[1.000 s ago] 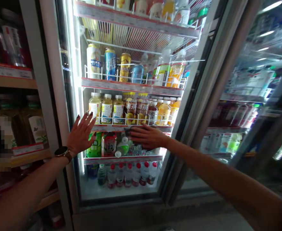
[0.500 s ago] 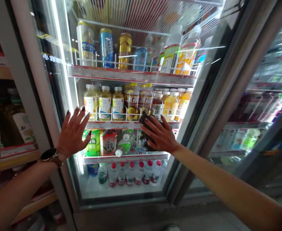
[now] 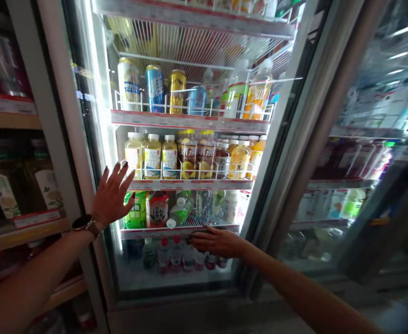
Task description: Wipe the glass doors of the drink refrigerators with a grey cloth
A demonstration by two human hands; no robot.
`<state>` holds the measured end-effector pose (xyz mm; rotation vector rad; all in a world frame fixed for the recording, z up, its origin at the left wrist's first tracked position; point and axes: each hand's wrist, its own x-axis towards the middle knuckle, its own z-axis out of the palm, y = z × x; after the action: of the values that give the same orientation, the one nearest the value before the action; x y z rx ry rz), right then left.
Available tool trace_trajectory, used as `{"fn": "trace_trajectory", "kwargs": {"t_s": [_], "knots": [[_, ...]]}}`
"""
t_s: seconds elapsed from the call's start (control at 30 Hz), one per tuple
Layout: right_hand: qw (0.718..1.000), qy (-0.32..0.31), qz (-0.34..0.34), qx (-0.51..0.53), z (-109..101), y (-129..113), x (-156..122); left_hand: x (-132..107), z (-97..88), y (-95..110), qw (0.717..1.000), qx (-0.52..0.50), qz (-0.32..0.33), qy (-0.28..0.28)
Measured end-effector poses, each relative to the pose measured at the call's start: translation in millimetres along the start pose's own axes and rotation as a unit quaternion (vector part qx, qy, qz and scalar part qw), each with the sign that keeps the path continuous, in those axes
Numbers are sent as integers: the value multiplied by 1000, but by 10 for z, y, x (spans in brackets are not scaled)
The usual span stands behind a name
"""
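My left hand (image 3: 113, 197), with a watch (image 3: 84, 225) on its wrist, has its fingers spread and seems to rest on the glass door (image 3: 141, 280) of a lit drinks cooler. Lower and to the right, my right hand (image 3: 219, 242) is held flat against the door. Under its fingertips shows a bit of dark cloth (image 3: 192, 235); the hand covers the rest. Through the glass, small red-capped bottles (image 3: 176, 253) stand on the bottom level behind this hand. Green bottles (image 3: 179, 214) lie on their sides on the shelf above.
Tea bottles (image 3: 169, 157) and drink cans (image 3: 178, 93) fill higher shelves inside. A metal door frame (image 3: 294, 139) runs up the right side, with another cooler beyond. At the left stands an open shelf (image 3: 26, 232) of bottles, close to my left arm.
My right hand has moved down the glass with the dark cloth, from the middle shelf to below the lower shelf edge. The view has shifted slightly; my left hand keeps its spread pose.
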<state>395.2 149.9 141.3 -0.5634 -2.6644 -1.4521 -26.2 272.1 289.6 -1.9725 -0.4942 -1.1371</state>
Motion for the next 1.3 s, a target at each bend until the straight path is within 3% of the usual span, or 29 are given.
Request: {"fn": "trace_trajectory", "kwargs": {"t_s": [0.17, 0.3, 0.37, 0.43, 0.5, 0.57, 0.83, 1.0, 1.07, 1.13, 1.2, 1.3], "knots": [[997, -6, 71, -32, -618, 983, -101, -6, 7, -6, 1000, -2, 3, 10], [981, -6, 178, -74, -1164, 1819, -250, -14, -9, -13, 1000, -8, -2, 2], [966, 12, 240, -96, -1334, 2071, -303, -13, -20, -14, 1000, -8, -3, -6], [944, 50, 305, -117, -1387, 2151, -318, -8, -26, -12, 1000, -7, -2, -13], [923, 84, 355, -125, -1321, 2061, -305, -3, -25, -6, 1000, -6, 0, -18], [919, 95, 366, -113, -1160, 1838, -291, 0, -15, 0, 1000, -4, 3, -17], [975, 30, 216, -42, -229, 423, -455, -7, 7, 6, 1000, 10, -4, -20], [992, 21, 123, 11, 97, -250, -545, 19, -16, 16, 1000, 12, 4, -10], [995, 25, 94, 25, 112, -317, -562, 28, -25, 17, 1000, 8, 4, -9], [996, 32, 79, 33, 58, -238, -583, 28, -29, 10, 1000, -3, 2, -9], [997, 32, 61, 35, -69, -14, -620, 20, -26, -1, 1000, -14, -1, -9], [997, -1, 76, 17, -421, 548, -705, 0, -17, -14, 1000, -15, -1, -6]]}}
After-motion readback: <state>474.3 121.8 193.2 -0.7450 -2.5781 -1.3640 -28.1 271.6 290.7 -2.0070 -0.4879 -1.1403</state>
